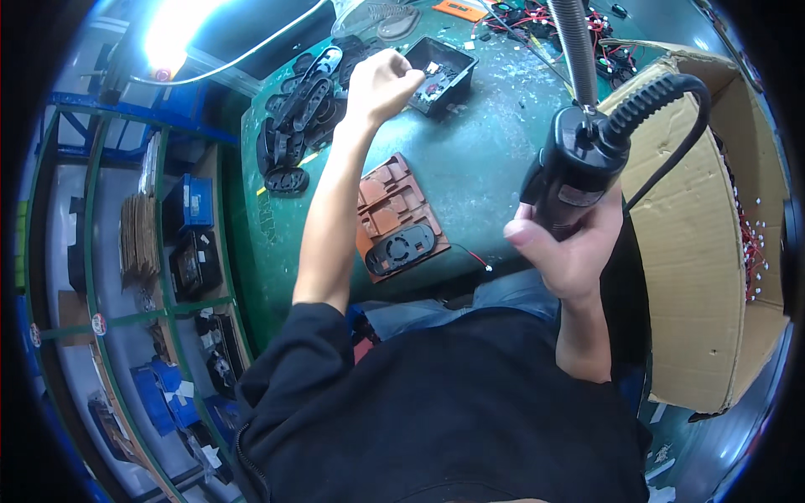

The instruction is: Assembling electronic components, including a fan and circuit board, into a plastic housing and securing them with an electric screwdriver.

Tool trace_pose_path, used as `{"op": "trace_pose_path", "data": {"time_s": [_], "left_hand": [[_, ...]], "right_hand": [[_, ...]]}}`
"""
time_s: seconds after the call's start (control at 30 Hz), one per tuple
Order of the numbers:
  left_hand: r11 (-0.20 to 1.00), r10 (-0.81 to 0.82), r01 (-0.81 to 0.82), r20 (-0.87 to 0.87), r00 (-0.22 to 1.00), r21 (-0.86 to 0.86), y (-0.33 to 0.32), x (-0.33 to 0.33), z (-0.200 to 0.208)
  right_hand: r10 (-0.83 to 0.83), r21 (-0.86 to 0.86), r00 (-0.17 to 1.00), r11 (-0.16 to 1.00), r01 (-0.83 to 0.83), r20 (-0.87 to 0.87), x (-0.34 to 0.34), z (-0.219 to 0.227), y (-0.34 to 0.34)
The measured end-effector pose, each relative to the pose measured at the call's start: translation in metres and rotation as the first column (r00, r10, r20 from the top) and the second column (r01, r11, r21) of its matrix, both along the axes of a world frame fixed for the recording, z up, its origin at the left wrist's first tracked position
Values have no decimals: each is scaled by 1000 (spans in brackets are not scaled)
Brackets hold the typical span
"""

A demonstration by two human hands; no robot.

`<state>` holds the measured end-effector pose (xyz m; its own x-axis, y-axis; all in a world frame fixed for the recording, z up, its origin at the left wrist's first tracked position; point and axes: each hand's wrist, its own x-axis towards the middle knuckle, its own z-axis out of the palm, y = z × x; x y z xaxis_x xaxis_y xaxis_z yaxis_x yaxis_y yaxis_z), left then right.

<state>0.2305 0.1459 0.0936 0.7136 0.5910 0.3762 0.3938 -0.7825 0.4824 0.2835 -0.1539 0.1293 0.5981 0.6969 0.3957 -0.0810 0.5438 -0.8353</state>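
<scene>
Item: right hand (583, 251), fingers wrapped round a black, barrel-shaped plastic power tool (583, 163) beneath a silver coiled spring (573, 54). Item: left hand (381, 88), fingers curled, by a black rectangular plastic bin (457, 90); from where I stand, I cannot tell whether it grips anything. Item: black oval plastic casing (402, 248), lying on a reddish-brown compartmented fixture (391, 198) upon the green worktable (495, 159).

Black power tool (579, 172), reddish-brown tray (387, 220), green tabletop (490, 147)
</scene>
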Motion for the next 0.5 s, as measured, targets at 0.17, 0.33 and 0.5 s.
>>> {"op": "trace_pose_path", "data": {"time_s": [0.17, 0.33, 0.5], "left_hand": [[736, 95, 152, 323, 942, -660, -78, -80, 20], [386, 210, 210, 307, 928, -898, -162, -161, 6], [189, 422, 232, 293, 858, -954, -201, -197, -17]], "right_hand": [[-129, -60, 962, 987, 147, 240, -11, -10, 12], [-195, -345, 955, 900, 265, 225, -22, -1, 26], [105, -3, 993, 994, -105, -62, -23, -12, 32]]}}
